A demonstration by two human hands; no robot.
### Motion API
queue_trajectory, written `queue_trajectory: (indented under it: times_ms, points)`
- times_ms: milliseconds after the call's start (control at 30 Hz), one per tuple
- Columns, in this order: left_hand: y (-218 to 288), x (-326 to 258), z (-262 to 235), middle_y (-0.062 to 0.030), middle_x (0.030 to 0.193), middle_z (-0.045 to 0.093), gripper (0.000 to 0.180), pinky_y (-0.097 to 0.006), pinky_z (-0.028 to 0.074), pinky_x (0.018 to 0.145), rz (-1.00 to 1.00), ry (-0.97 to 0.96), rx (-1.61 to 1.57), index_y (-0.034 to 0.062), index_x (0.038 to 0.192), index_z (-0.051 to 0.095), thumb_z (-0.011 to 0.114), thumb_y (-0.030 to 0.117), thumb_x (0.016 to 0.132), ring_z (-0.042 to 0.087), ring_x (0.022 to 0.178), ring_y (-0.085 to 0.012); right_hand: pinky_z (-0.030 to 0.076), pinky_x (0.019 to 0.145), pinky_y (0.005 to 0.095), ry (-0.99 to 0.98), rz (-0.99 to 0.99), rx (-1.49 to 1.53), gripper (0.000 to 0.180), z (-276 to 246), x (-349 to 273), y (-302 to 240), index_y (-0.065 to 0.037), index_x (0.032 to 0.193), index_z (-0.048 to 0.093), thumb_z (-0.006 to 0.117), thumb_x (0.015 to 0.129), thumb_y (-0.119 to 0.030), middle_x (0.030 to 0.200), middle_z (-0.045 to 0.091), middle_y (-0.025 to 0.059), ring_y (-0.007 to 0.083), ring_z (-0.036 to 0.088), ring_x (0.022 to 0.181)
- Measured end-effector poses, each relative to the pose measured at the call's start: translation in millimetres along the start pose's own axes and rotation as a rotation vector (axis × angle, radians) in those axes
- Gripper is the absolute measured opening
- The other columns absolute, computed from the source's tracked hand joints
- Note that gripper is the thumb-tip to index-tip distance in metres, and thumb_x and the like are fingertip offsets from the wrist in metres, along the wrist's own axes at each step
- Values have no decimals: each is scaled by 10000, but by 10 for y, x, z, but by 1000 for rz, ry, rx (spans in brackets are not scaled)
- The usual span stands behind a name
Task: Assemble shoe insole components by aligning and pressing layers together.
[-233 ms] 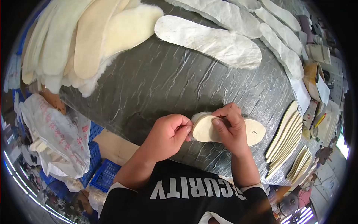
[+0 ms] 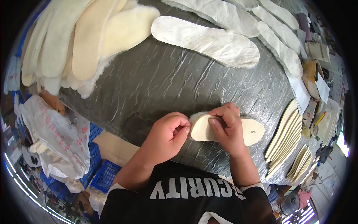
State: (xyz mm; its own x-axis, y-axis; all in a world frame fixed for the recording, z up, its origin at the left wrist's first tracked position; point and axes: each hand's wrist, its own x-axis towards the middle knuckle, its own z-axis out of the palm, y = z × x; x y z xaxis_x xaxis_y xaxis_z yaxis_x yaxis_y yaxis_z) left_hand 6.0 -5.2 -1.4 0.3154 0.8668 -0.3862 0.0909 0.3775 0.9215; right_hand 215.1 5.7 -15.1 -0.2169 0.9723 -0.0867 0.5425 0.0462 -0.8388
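Over the dark table point(image 2: 149, 86) | insole point(image 2: 254, 130) between both hands | right hand point(image 2: 230, 131) clamps its middle | left hand point(image 2: 169, 136) pinches its tip, contact partly hidden | light, even tension should keep edges flush

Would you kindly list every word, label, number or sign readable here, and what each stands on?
Black shirt: large white capital letters, legible; wording not copied.
White plastic bag: red printing, too blurred to read.
Held insole: small dark mark near its right end, too small to read.
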Motion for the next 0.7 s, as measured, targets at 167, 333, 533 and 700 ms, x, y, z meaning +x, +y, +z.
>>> queue_trajectory:
  times_ms: [167,333,533,700]
  points:
    - [8,-16,34,-76,933,605,60,-232,483,681,47,42,102,-43,892,567,532,-85,867,570,771,-99,350,774,357,4,-70,-75,197,34,-12,32,-94,964,634,699,781,-128,855,596,27,233,524,831]
    - [38,-37,76,-113,897,612,154,-288,477,570,177,137,305,4,895,540,631,-53,785,575,649,-205,367,805,377,48,-71,-37,260,25,6,17,-84,1014,610,698,778,-151,1025,584,81,284,539,898]
    - [113,-33,128,-100,899,606,168,-258,486,600,157,193,454,-11,876,556,611,-108,750,587,682,-150,358,821,390,-30,-150,-22,251,-22,197,-105,-89,997,618,705,780,-180,967,620,54,270,542,919]
    - [118,-15,137,-100,894,609,186,-255,492,593,158,212,527,-3,889,557,624,-102,747,597,678,-153,348,802,381,-131,-72,-10,241,59,230,-137,-102,978,622,713,767,-175,907,627,23,243,551,898]
